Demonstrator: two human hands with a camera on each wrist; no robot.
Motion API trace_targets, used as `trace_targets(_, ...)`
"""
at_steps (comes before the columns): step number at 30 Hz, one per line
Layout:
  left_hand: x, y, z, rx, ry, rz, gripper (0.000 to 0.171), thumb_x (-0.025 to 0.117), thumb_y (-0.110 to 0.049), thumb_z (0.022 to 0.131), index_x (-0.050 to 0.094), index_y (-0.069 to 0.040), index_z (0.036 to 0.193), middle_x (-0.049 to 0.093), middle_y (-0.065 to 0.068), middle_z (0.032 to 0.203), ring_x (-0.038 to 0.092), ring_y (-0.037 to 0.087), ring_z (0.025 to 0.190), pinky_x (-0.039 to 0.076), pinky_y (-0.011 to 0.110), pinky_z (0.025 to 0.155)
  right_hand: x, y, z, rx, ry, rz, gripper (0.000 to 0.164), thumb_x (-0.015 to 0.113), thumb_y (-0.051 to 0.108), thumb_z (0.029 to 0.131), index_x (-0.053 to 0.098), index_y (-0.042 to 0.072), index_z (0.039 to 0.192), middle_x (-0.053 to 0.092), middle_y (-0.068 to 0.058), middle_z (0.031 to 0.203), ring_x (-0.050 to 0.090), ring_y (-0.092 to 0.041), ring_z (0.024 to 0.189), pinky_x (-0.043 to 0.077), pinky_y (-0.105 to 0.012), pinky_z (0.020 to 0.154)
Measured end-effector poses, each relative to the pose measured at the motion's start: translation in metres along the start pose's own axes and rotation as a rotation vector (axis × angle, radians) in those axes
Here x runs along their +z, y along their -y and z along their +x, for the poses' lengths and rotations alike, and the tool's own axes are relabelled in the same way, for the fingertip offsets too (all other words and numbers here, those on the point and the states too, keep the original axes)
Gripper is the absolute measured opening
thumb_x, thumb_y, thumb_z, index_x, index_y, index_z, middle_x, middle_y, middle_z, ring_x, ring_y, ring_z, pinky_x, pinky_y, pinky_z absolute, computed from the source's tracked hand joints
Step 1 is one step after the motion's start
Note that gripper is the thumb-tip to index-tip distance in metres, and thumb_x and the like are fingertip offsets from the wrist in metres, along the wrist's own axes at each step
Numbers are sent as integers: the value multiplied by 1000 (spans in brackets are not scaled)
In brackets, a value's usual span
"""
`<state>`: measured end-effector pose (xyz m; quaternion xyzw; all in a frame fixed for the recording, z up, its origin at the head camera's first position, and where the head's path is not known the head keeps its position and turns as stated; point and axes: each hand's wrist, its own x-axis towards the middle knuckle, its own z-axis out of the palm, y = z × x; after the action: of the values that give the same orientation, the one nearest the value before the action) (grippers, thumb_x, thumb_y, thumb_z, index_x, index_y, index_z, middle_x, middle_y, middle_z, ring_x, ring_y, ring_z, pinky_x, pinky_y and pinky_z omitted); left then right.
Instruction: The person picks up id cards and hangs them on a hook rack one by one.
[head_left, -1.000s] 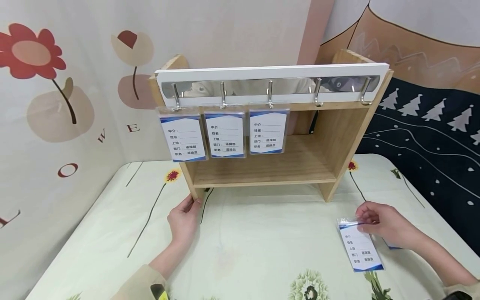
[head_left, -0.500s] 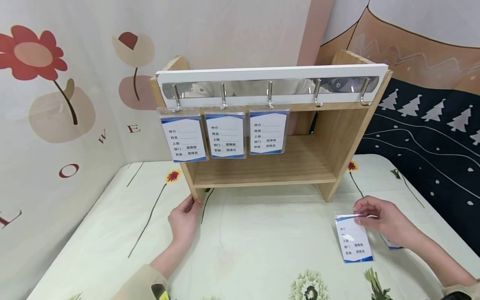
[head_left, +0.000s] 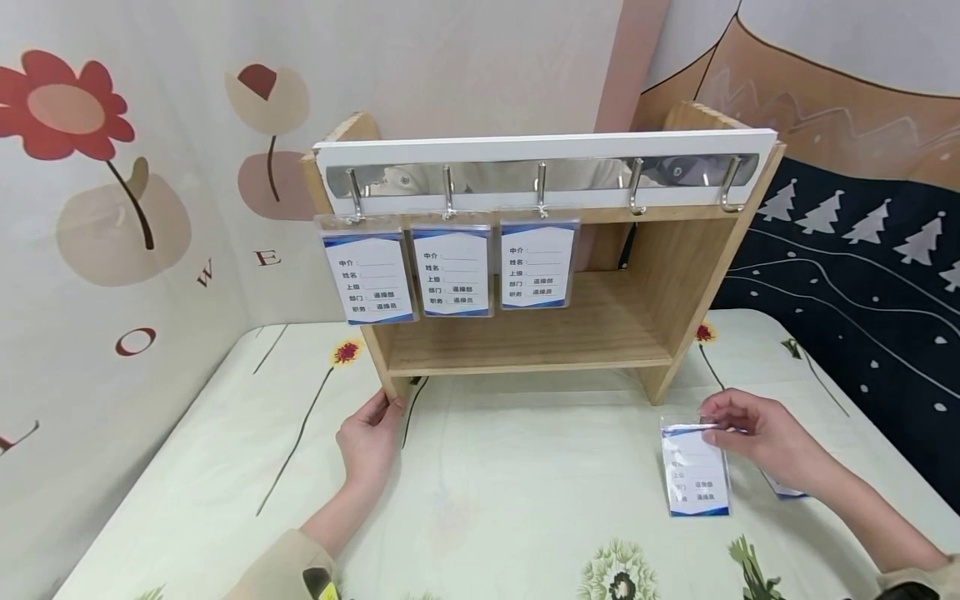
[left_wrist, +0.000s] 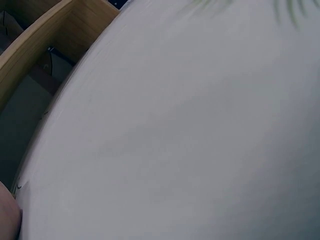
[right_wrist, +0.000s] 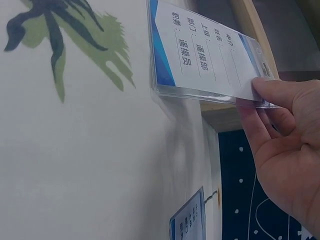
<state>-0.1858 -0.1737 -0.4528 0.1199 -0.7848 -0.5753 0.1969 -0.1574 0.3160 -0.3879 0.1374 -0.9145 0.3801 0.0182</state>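
The badge (head_left: 697,477), likely light and slick, handles best where the right grip (head_left: 776,442) pinches its top. The left grip (head_left: 367,444) clasps the rack (head_left: 532,346).

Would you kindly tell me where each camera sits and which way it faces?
Head: worn on the head, facing forward and down at the wooden rack; left hand and right hand show.
Left wrist: on that wrist, facing across the pale cloth; a sliver of skin shows lower left.
Right wrist: on that wrist, facing the held card, with the right hand gripping it.
Shared by head and right wrist: the held card and another card.
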Motion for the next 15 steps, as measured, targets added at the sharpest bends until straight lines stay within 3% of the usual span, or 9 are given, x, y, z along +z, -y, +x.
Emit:
trace_targets(10,-2,-4,-1,7,9,24,36,65,-11,101,65,2,135,69,19,124,69,30,112,55,19,84,-3,7,1,-88,-18,42,29,69,-9,91,69,-3,120,72,-16,108,65,-5,91,56,-18,76)
trace_targets(15,-2,-3,-1,6,9,29,37,65,-11,101,65,1,135,69,19,124,69,30,112,56,19,84,-4,14,3,-114,-25,33,32,69,-8,91,70,-2,122,71,-20,112,64,-3,91,55,-16,77)
